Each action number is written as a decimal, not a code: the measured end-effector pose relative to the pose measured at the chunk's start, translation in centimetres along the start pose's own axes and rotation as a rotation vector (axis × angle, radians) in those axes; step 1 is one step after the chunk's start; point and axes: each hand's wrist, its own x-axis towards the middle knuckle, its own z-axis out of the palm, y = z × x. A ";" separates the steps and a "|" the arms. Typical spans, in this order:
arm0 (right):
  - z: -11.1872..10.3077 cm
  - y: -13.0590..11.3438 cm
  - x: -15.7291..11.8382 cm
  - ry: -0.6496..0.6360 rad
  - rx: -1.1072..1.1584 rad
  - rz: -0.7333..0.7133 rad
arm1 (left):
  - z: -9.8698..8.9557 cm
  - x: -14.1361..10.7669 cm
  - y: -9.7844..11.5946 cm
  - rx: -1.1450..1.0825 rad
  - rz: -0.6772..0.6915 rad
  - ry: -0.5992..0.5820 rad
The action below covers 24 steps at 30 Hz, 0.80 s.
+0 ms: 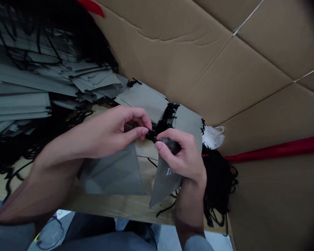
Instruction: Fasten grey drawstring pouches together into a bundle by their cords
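Head view. Left hand [120, 134]: grip narrow, thumb and forefinger closed on black cord [151, 134]. Right hand [183, 151]: grip likewise narrow, the cord being pinched close beside the left fingertips, presumably so that a short length can be controlled from both sides. Item, grey fabric piece with white lettering [163, 179]: hung at a slant below the right hand; whether it is gripped by the curled fingers cannot be told. Item, plain grey piece [115, 176]: spread beneath the left hand, above the tabletop [107, 204]. Item, stacked grey pieces [146, 99]: laid against the cardboard [172, 52], cord ends gathered at their edges, probably to be kept aligned. Item, larger grey heap [18, 104]: piled at the left. Item, loose black cords [217, 181]: bunched at the right, beneath a clear plastic bag [213, 137].
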 end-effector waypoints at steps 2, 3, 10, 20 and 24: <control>0.2 -0.1 0.1 0.026 0.049 0.004 | 0.1 0.1 0.2 -0.034 0.022 0.000; 0.1 -0.1 0.1 0.037 0.071 0.011 | 0.1 0.1 0.3 -0.044 0.025 -0.003; -0.4 -0.6 -0.1 0.080 0.101 0.066 | 0.3 0.0 1.0 -0.054 -0.034 -0.031; -0.5 0.6 -0.2 -0.058 0.334 0.104 | 0.6 -0.1 1.2 -0.027 -0.034 -0.061; -0.5 1.3 -0.2 -0.099 0.428 0.124 | 0.6 -0.1 1.5 -0.037 -0.027 -0.086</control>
